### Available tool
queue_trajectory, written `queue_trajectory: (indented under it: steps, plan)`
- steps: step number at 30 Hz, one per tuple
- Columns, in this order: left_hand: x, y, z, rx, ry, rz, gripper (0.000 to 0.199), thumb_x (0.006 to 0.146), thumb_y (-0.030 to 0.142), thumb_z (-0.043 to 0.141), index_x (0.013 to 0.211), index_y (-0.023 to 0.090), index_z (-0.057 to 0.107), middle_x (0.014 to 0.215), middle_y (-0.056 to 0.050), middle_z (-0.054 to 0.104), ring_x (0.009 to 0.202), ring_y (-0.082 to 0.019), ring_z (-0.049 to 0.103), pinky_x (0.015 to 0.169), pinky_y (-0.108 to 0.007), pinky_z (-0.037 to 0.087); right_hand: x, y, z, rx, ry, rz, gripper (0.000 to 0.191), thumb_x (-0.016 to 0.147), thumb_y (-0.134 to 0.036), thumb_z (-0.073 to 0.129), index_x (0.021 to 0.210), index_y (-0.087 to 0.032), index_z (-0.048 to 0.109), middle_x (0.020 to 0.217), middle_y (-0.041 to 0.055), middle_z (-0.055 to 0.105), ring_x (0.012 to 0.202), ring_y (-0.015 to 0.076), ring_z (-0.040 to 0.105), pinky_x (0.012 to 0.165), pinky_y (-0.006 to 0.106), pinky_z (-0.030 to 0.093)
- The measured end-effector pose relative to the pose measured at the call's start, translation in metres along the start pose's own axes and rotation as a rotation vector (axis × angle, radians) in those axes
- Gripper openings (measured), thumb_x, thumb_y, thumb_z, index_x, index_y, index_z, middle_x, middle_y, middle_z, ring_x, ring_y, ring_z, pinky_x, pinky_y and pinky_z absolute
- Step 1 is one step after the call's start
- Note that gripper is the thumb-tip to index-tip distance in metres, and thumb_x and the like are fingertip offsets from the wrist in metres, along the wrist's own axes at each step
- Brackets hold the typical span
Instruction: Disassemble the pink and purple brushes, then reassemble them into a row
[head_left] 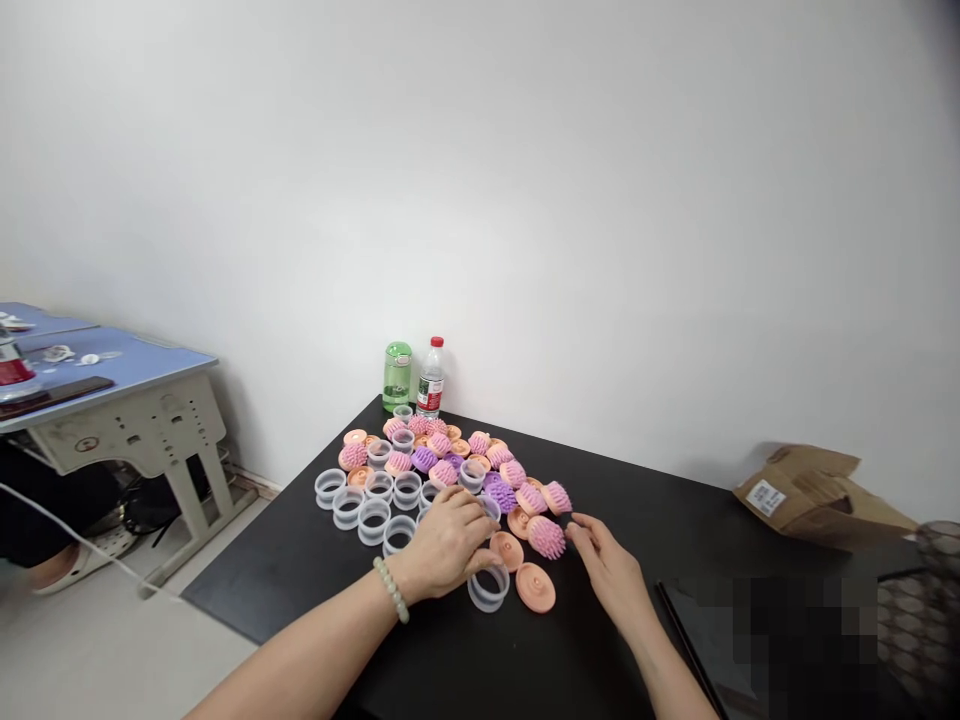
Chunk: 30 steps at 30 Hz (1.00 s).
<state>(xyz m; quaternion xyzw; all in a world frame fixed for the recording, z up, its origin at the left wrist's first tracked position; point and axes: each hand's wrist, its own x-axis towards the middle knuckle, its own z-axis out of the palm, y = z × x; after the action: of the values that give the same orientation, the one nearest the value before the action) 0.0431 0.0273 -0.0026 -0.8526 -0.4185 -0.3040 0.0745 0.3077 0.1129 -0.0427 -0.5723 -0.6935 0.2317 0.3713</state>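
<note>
My left hand [450, 540], with a green bead bracelet at the wrist, reaches over the clear rings; what its fingers touch is partly hidden. Below its thumb lies a clear ring [489, 588]. My right hand [606, 565] is at the right edge of the pile, its fingertips close together beside a pink bristled brush head [546, 537]; whether they hold anything is unclear. Peach discs [535, 587] lie between my hands. More pink brush heads, purple ones [500, 495] and clear rings [347, 508] spread back across the black table [300, 570].
A green bottle [397, 376] and a red-capped water bottle [430, 378] stand at the back corner by the wall. On the right are a brown paper bag [817, 490] and a dark mesh thing [919, 620]. A blue-topped desk [142, 358] stands left, with a person's foot below.
</note>
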Motion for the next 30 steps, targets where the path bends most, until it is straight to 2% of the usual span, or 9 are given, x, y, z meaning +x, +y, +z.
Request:
queue_trajectory:
  steps: [4, 9, 13, 17, 20, 24, 27, 30]
  plan:
    - [0.001, -0.006, -0.006, -0.023, 0.063, -0.079, 0.029, 0.098, 0.039, 0.046, 0.109, 0.019, 0.065, 0.101, -0.009, 0.069, 0.103, -0.025, 0.057, 0.094, -0.044, 0.044, 0.002, 0.004, 0.0, -0.069, 0.04, -0.039, 0.046, 0.083, -0.058, 0.043, 0.104, -0.023, 0.065, 0.09, 0.0079, 0.076, 0.094, 0.0304, 0.069, 0.085, 0.043, 0.051]
    - [0.005, -0.011, -0.021, -0.148, 0.203, -0.256, 0.026, 0.1, 0.028, 0.042, 0.104, 0.019, 0.066, 0.101, -0.008, 0.069, 0.099, -0.022, 0.061, 0.09, -0.039, 0.049, 0.003, 0.006, 0.002, -0.064, 0.073, -0.08, 0.044, 0.082, -0.055, 0.046, 0.1, -0.021, 0.066, 0.088, 0.0104, 0.075, 0.094, 0.0327, 0.067, 0.085, 0.047, 0.051]
    - [0.005, -0.015, -0.028, -0.191, 0.28, -0.34, 0.021, 0.097, 0.026, 0.048, 0.102, 0.019, 0.066, 0.101, -0.008, 0.068, 0.098, -0.023, 0.063, 0.088, -0.039, 0.051, -0.001, 0.002, 0.003, -0.048, 0.128, -0.134, 0.042, 0.085, -0.052, 0.045, 0.105, -0.02, 0.065, 0.097, 0.0116, 0.073, 0.097, 0.0309, 0.066, 0.086, 0.046, 0.052]
    - [0.003, -0.024, -0.024, -0.186, 0.291, -0.368, 0.016, 0.093, 0.024, 0.054, 0.102, 0.02, 0.066, 0.102, -0.007, 0.067, 0.1, -0.024, 0.063, 0.087, -0.041, 0.053, -0.007, -0.006, 0.009, -0.061, 0.175, -0.324, 0.034, 0.09, -0.045, 0.049, 0.112, -0.022, 0.062, 0.109, 0.0114, 0.069, 0.108, 0.0296, 0.061, 0.093, 0.048, 0.051]
    - [0.002, -0.03, -0.021, -0.15, 0.306, -0.357, 0.015, 0.09, 0.021, 0.056, 0.101, 0.02, 0.066, 0.102, -0.008, 0.067, 0.1, -0.025, 0.063, 0.086, -0.042, 0.053, -0.006, -0.017, 0.019, -0.155, 0.106, -0.493, 0.034, 0.091, -0.033, 0.05, 0.123, -0.022, 0.057, 0.122, 0.0111, 0.065, 0.119, 0.0288, 0.055, 0.101, 0.049, 0.048]
    - [0.0, -0.032, -0.019, -0.093, 0.315, -0.329, 0.014, 0.09, 0.019, 0.056, 0.101, 0.02, 0.065, 0.103, -0.009, 0.067, 0.1, -0.026, 0.062, 0.086, -0.044, 0.053, 0.008, -0.042, 0.034, -0.359, -0.049, -0.625, 0.048, 0.085, -0.014, 0.049, 0.134, -0.016, 0.05, 0.137, 0.013, 0.057, 0.133, 0.0279, 0.045, 0.111, 0.05, 0.039]
    - [-0.001, -0.031, -0.018, -0.072, 0.306, -0.327, 0.013, 0.089, 0.018, 0.057, 0.1, 0.019, 0.065, 0.102, -0.009, 0.067, 0.099, -0.026, 0.062, 0.085, -0.045, 0.053, 0.022, -0.061, 0.046, -0.457, -0.118, -0.634, 0.056, 0.076, -0.005, 0.053, 0.132, -0.012, 0.053, 0.135, 0.0154, 0.057, 0.134, 0.0295, 0.044, 0.111, 0.049, 0.038]
    - [-0.001, -0.029, -0.018, -0.07, 0.303, -0.32, 0.012, 0.088, 0.016, 0.058, 0.099, 0.019, 0.064, 0.1, -0.009, 0.067, 0.098, -0.027, 0.062, 0.084, -0.044, 0.053, 0.032, -0.075, 0.059, -0.483, -0.152, -0.643, 0.054, 0.068, 0.001, 0.055, 0.12, -0.013, 0.061, 0.124, 0.0149, 0.065, 0.126, 0.031, 0.051, 0.105, 0.047, 0.043]
